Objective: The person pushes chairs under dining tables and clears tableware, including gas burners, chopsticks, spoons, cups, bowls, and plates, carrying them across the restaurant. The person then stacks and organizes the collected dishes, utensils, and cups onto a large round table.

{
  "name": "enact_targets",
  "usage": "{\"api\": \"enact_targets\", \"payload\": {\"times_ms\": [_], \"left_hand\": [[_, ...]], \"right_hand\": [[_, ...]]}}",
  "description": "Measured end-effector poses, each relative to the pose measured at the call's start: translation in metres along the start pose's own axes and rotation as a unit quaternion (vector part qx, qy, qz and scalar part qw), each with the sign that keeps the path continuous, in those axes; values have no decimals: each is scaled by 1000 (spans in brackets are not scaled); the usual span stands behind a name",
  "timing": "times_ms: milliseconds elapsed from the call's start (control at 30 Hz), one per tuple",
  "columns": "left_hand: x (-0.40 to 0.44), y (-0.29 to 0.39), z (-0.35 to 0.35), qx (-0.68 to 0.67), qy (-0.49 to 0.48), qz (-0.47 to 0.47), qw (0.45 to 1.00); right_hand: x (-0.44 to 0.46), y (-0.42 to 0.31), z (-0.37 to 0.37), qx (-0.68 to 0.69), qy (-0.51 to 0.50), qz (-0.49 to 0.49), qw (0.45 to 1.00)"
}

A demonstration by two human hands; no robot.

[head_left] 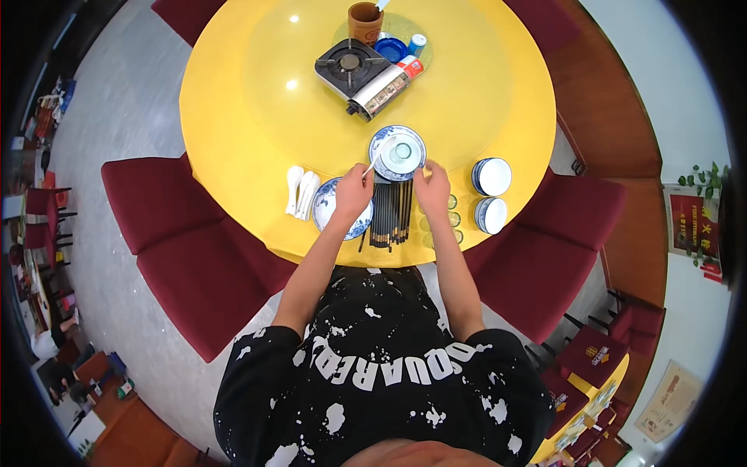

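A blue-and-white plate [375, 142] lies on the yellow table with a pale bowl [398, 165] and a small clear glass [402, 151] on it. My left hand [355, 191] is closed around the handle of a white spoon [376, 159], whose far end reaches over the bowl's left side. At the plate's lower right rim is my right hand [433, 189], thumb and fingers apart; whether it touches the rim is hard to see. Black chopsticks [391, 214] lie side by side between my forearms. Left of them are more patterned plates [360, 227], partly behind my left forearm.
White spoons [304, 191] lie at the left. Several small glasses [457, 237] and two stacks of bowls [492, 177] stand at the right. Further back are a portable gas stove [350, 64], a brown pot [364, 25], a blue ashtray [391, 50] and a can [417, 44]. Red chairs [187, 249] flank me.
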State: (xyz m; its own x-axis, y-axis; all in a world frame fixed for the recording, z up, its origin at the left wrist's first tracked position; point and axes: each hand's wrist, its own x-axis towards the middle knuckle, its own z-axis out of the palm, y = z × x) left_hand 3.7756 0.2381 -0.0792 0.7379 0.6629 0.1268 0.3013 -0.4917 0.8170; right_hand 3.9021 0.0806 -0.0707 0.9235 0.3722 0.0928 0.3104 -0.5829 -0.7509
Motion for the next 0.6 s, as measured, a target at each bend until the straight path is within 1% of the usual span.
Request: {"api": "enact_targets", "payload": {"times_ms": [67, 133, 233, 333, 400, 433, 467, 533, 567, 600], "left_hand": [[8, -1, 19, 0, -8, 25, 1000], [12, -4, 32, 36, -26, 26, 999], [14, -4, 40, 73, -19, 57, 996], [12, -8, 40, 165, -49, 89, 981], [9, -2, 35, 170, -51, 89, 980], [9, 3, 31, 174, -51, 89, 979], [7, 7, 29, 163, -25, 99, 981], [0, 15, 23, 143, 29, 119, 982], [-6, 19, 16, 133, 21, 115, 984], [-16, 21, 9, 125, 13, 110, 986]], "right_hand": [[-31, -3, -19, 18, -20, 29, 999], [-61, -3, -29, 36, -31, 44, 998], [-96, 7, -32, 60, -35, 69, 995], [-118, 13, -28, 72, -66, 128, 987], [-125, 23, -18, 90, -84, 162, 979], [-126, 29, -10, 41, -111, 141, 983], [-127, 33, -2, -26, -105, 105, 989], [-129, 39, 13, -157, -92, 27, 983], [-130, 52, 24, -147, -139, 62, 977], [-126, 51, 27, -153, -138, 66, 976]]}}
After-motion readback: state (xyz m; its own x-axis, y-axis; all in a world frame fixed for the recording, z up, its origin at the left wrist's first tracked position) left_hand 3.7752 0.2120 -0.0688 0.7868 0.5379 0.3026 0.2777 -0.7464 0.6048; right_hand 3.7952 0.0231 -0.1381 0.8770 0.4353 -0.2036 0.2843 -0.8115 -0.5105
